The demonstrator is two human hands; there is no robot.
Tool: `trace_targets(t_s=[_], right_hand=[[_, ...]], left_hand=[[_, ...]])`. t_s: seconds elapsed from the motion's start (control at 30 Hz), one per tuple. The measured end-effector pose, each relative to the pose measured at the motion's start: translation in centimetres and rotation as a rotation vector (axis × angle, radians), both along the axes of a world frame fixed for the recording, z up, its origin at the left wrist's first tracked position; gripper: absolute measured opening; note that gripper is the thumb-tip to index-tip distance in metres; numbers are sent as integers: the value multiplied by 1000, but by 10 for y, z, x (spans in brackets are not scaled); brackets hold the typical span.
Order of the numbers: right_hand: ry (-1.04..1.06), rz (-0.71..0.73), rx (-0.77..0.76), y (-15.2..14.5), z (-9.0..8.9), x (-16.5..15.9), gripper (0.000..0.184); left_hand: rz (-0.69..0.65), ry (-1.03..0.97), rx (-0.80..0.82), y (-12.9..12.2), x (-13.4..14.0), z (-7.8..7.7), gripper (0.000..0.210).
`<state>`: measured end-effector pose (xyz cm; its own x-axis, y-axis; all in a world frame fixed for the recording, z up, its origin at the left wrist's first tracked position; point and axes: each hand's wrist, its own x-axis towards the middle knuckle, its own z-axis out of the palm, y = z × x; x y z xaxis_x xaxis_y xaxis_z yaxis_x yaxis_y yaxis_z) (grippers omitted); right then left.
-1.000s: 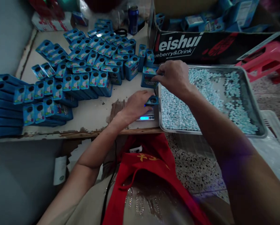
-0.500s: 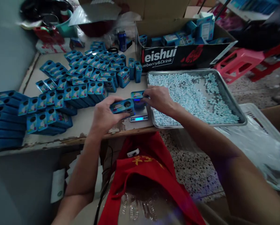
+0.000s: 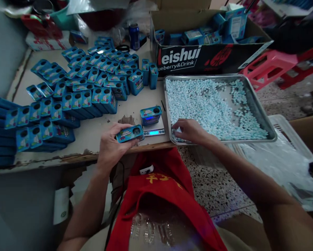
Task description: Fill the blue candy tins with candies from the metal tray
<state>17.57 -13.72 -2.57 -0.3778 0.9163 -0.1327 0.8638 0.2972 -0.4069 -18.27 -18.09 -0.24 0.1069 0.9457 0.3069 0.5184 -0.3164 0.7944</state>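
A small blue candy box [image 3: 130, 134] with a round hole is gripped in my left hand [image 3: 111, 141], tilted just above the table's front edge. My right hand [image 3: 191, 131] is over the left front part of a metal tray [image 3: 270, 130], its curved fingers apart and touching the pale blue candies [image 3: 198, 104]. Between the hands, another blue candy box [image 3: 150, 115] stands on a small digital scale [image 3: 154, 132] with a lit display. The digits are too blurred to read.
Many blue boxes [image 3: 87, 99] stand in rows on the left of the table. Behind the tray is a black printed carton [image 3: 182, 59] holding more boxes. A dark blue can [image 3: 134, 36] stands at the back. Pink stools [image 3: 268, 66] are at the right.
My right hand has left the box on the scale and moved right and down into the tray. My left hand still holds its box, now slightly lower and turned.
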Motion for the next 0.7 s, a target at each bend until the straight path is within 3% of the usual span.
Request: trace_targets(t_s=[0.1,0.17,0.23,0.33,0.4,0.47,0.57,0.7], right_hand=[[62,-44,85,-13,-23,1,16],[124,-77,142,-16,-24,4,14],[205,-116,215,-16,-12,2,12],[354,-88,343,-13,25,-24,15],[375,78,368,-9,50,-57,19],[265,303,347,-4,69,-94,23],[123,520,372,-2,84,-135,25],[391,467,397,-1,86,-140,23]], left_hand=[[12,23,-34,-1,6,-1,43],[18,57,-53,-1,9,1,47],[23,104,-67,-1,9,4,48],[13,159,-77,1,8,6,48],[4,166,-74,2,9,6,47],[0,164,-67,-1,8,7,46],[-3,175,-68,-10,0,10,44],[80,185,-61,-13,-49,28,45]])
